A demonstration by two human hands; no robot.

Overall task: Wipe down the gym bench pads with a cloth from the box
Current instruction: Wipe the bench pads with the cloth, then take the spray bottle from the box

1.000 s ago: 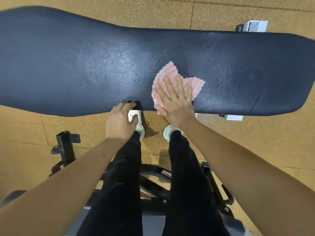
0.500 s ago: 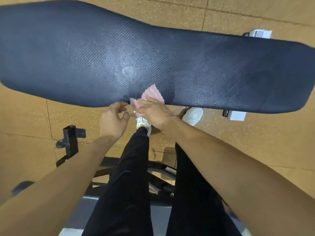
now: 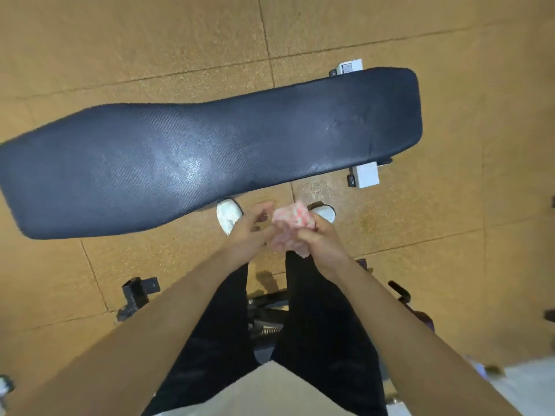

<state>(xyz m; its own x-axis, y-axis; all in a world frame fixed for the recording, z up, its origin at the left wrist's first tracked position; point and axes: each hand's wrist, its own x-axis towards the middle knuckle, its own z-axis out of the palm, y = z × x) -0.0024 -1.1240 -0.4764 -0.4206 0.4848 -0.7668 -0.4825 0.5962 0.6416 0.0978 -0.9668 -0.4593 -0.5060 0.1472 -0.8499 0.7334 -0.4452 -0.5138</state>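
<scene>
The long dark blue bench pad lies across the view, slanting up to the right, with a dull sheen near its middle. The pink-and-white striped cloth is bunched up in the air below the pad's near edge, above my feet. My right hand grips the cloth from the right. My left hand is at the cloth's left side with fingers curled toward it; the frame is blurred, so whether it holds the cloth is unclear.
The tan rubber tile floor surrounds the bench. White bench feet stick out at the pad's right end. Black frame parts stand on the floor at lower left. My legs and white shoes are below the pad.
The cloth has come off the pad and is now bunched between my hands in front of me. The view has pulled back and tilted, so the pad looks smaller and farther.
</scene>
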